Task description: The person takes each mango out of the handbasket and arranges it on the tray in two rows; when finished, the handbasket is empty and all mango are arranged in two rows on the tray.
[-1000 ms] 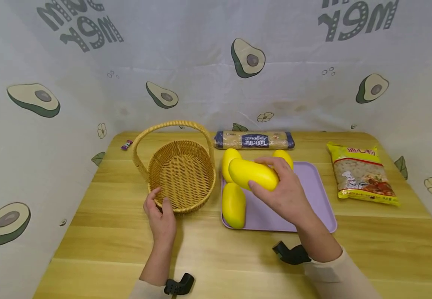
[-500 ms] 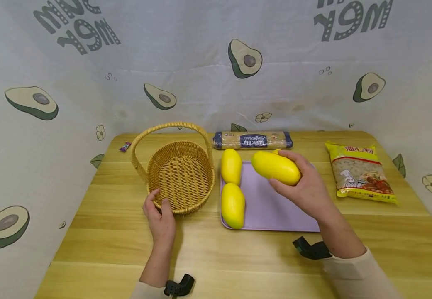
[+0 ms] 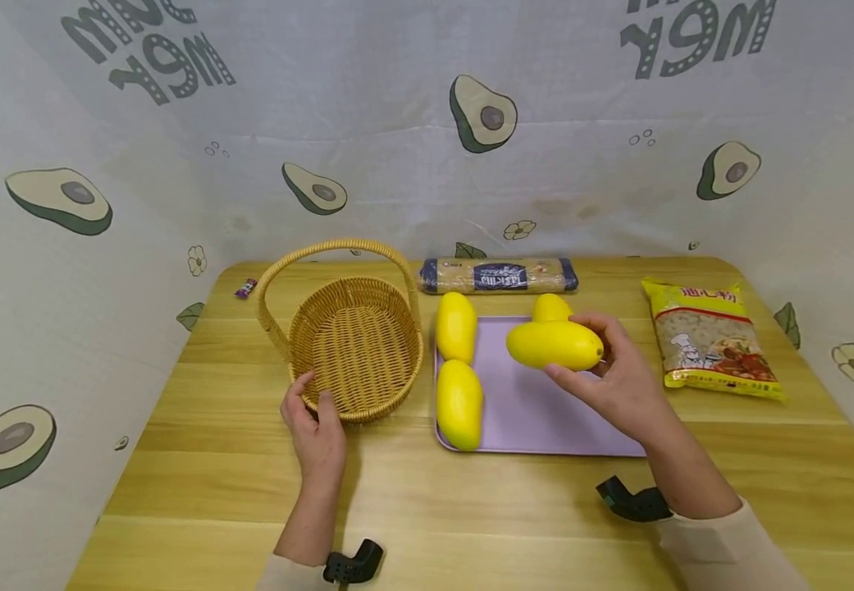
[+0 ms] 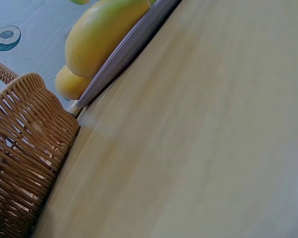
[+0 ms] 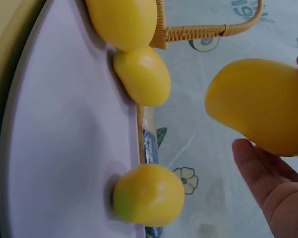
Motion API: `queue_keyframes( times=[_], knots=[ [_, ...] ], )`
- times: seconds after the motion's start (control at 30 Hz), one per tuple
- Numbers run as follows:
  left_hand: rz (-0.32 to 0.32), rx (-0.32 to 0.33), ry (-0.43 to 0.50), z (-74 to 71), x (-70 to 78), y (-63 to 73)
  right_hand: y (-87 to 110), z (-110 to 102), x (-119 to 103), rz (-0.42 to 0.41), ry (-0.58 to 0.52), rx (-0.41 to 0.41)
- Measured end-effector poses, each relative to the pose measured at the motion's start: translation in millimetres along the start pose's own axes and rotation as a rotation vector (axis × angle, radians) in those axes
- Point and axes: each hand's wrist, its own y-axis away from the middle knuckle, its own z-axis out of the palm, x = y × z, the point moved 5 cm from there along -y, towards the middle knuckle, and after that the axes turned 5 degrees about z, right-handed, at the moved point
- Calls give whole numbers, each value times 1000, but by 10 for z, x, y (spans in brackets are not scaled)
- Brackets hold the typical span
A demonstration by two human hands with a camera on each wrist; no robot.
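A yellow mango [image 3: 554, 345] is gripped in my right hand [image 3: 622, 386], thumb below and fingers at its right end. In the right wrist view this mango [image 5: 260, 106] hangs in the air, apart from the tray. Under it lies a purple tray [image 3: 537, 419]. Two mangoes line the tray's left side, a front one [image 3: 459, 406] and a back one [image 3: 456, 328]; a third [image 3: 550, 307] sits at the back edge, partly hidden. My left hand [image 3: 319, 435] holds the near left rim of a wicker basket [image 3: 397, 398], whose inside holds nothing.
Behind the tray lies a pasta packet [image 3: 499, 276]. A yellow food bag [image 3: 714, 341] is on the right of the wooden table [image 3: 471, 517]. A small purple candy [image 3: 245, 288] lies left of the basket's tall handle [image 3: 334, 245]. A printed curtain surrounds the table.
My right hand has moved right with the mango, from above the left mangoes to over the tray's right part. The mango has turned more level. My left hand stays at the basket.
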Motion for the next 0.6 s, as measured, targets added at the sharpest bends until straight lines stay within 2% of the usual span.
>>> queue_keyframes(
  times=[0.17,0.3,0.43,0.6],
  knots=[
    [-9,-3,7,5,6,3,24,-23,53,-44,-83,43],
    [-9,-4,20,10,16,0,41,-47,100,-33,-128,76],
    [-10,-6,22,15,16,-1,57,-81,157,-9,-92,94],
    [-5,-6,17,10,8,1,75,-87,210,33,25,44]
  ],
)
